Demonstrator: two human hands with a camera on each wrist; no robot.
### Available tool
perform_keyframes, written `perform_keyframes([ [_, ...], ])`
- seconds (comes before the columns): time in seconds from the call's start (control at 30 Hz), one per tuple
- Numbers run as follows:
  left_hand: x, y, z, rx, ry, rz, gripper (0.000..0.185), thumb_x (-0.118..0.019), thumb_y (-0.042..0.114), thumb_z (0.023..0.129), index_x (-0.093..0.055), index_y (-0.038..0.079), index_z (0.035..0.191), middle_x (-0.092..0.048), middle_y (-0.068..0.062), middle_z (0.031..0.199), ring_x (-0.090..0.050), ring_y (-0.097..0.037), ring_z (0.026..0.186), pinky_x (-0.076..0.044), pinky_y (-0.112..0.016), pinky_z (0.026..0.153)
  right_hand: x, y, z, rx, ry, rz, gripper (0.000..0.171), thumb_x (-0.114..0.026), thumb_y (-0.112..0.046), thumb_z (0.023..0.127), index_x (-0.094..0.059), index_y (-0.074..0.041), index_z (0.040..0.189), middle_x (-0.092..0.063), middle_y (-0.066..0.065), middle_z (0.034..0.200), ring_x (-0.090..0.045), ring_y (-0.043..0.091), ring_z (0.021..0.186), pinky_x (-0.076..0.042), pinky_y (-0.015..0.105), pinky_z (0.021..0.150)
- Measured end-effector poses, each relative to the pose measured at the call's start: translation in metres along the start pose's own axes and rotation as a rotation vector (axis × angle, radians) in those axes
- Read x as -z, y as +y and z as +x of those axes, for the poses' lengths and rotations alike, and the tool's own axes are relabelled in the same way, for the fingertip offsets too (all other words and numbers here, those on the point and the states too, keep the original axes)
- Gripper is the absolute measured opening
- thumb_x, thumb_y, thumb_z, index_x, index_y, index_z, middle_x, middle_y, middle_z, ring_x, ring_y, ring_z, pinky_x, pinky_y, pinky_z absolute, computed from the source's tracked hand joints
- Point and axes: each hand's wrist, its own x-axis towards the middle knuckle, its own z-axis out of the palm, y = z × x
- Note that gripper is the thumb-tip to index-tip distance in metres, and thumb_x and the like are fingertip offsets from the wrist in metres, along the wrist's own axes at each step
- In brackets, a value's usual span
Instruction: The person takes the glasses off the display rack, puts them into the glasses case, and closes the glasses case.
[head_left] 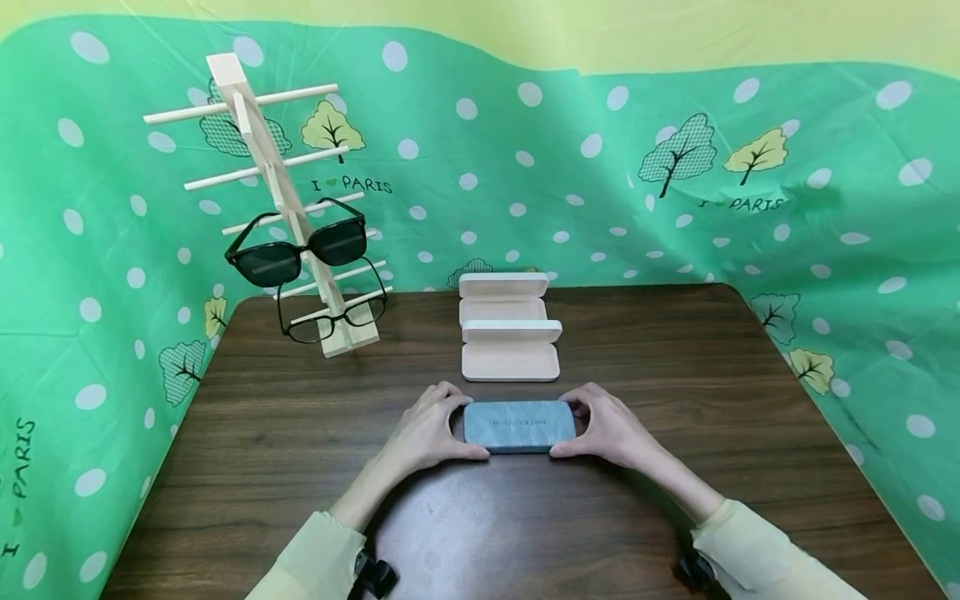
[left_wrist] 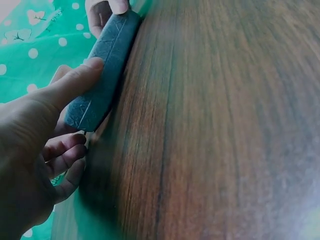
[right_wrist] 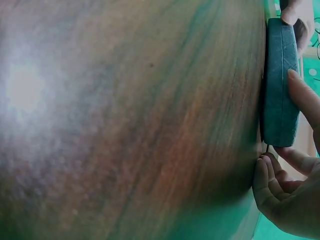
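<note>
A closed blue glasses case (head_left: 519, 433) lies flat on the brown table, its long side across the view, with small lettering on the lid. My left hand (head_left: 431, 427) grips its left end, thumb on the near edge and fingers at the far corner. At the opposite end, my right hand (head_left: 609, 427) holds it in the mirrored way. In the left wrist view, the thumb presses the front of the case (left_wrist: 102, 65) near its seam. The right wrist view likewise has a thumb on the side of the case (right_wrist: 281, 100), other fingers curled below its end.
Directly behind stand two open glasses cases with pale linings, a nearer one (head_left: 510, 362) and a farther one (head_left: 502, 310). A wooden eyewear rack (head_left: 281, 187) at back left carries black sunglasses (head_left: 273, 263) and thin-framed glasses (head_left: 309, 330). Green patterned cloth (head_left: 480, 167) surrounds the table (head_left: 675, 358).
</note>
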Motion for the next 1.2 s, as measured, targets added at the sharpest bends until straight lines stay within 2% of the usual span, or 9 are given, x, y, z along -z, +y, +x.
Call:
perform_keyframes([
  [0.23,0.0,0.001,-0.002,-0.011,-0.001,-0.003,0.084,-0.091,0.062,0.063,-0.067,0.015,0.128,-0.061,0.0,0.121,-0.057,-0.022,0.117,-0.055,-0.047,0.086,-0.001,-0.003,0.0,-0.003,-0.004,-0.017,0.079,-0.096,-0.055,0.06,-0.067,-0.011,0.118,-0.066,0.004,0.112,-0.061,0.017,0.098,-0.052,0.037,0.081],
  [0.43,0.006,-0.002,-0.002,-0.069,-0.005,-0.033,0.087,-0.093,0.056,0.064,-0.065,0.011,0.132,-0.062,-0.003,0.122,-0.057,-0.025,0.117,-0.051,-0.044,0.099,0.001,-0.01,-0.003,0.009,-0.013,-0.036,0.082,-0.093,-0.056,0.065,-0.063,-0.011,0.127,-0.065,0.005,0.116,-0.059,0.019,0.102,-0.052,0.041,0.084],
  [0.57,0.011,-0.005,-0.006,-0.07,-0.043,-0.097,0.081,-0.088,0.053,0.075,-0.062,0.013,0.14,-0.062,-0.005,0.127,-0.057,-0.026,0.123,-0.049,-0.047,0.106,0.004,-0.012,-0.008,0.016,0.002,-0.023,0.081,-0.089,-0.057,0.072,-0.062,-0.012,0.134,-0.066,0.005,0.121,-0.06,0.02,0.105,-0.052,0.041,0.086],
  [0.7,0.02,-0.008,-0.012,-0.048,-0.054,-0.195,0.069,-0.08,0.048,0.087,-0.058,0.014,0.144,-0.062,-0.004,0.13,-0.059,-0.022,0.124,-0.05,-0.047,0.106,0.009,-0.016,-0.01,0.034,0.041,0.003,0.067,-0.082,-0.053,0.083,-0.065,-0.012,0.133,-0.066,0.007,0.124,-0.063,0.023,0.11,-0.054,0.044,0.087],
  [0.77,0.026,-0.009,-0.016,-0.036,-0.033,-0.23,0.064,-0.077,0.044,0.091,-0.058,0.014,0.144,-0.063,-0.005,0.13,-0.061,-0.022,0.12,-0.051,-0.045,0.103,0.012,-0.02,-0.009,0.047,0.063,0.015,0.059,-0.079,-0.049,0.088,-0.066,-0.012,0.132,-0.067,0.008,0.124,-0.064,0.025,0.111,-0.054,0.045,0.087],
  [0.93,0.053,-0.009,-0.02,-0.034,0.091,-0.272,0.052,-0.075,0.035,0.094,-0.061,0.016,0.141,-0.066,-0.008,0.129,-0.066,-0.023,0.113,-0.055,-0.043,0.097,0.025,-0.035,0.001,0.078,0.121,0.058,0.042,-0.074,-0.039,0.095,-0.07,-0.012,0.127,-0.069,0.008,0.121,-0.066,0.025,0.105,-0.057,0.045,0.084],
  [1.07,0.078,-0.008,-0.024,-0.047,0.191,-0.307,0.044,-0.075,0.031,0.095,-0.064,0.019,0.136,-0.068,-0.004,0.126,-0.068,-0.022,0.113,-0.057,-0.043,0.096,0.038,-0.049,0.013,0.11,0.174,0.106,0.032,-0.07,-0.034,0.099,-0.073,-0.013,0.123,-0.07,0.008,0.118,-0.069,0.021,0.1,-0.06,0.038,0.084],
  [1.2,0.102,-0.007,-0.031,-0.063,0.27,-0.316,0.039,-0.075,0.027,0.096,-0.066,0.019,0.133,-0.069,-0.001,0.121,-0.068,-0.021,0.111,-0.058,-0.04,0.092,0.05,-0.063,0.025,0.123,0.22,0.131,0.029,-0.067,-0.035,0.101,-0.074,-0.015,0.121,-0.071,0.002,0.117,-0.066,0.015,0.103,-0.058,0.032,0.086],
])
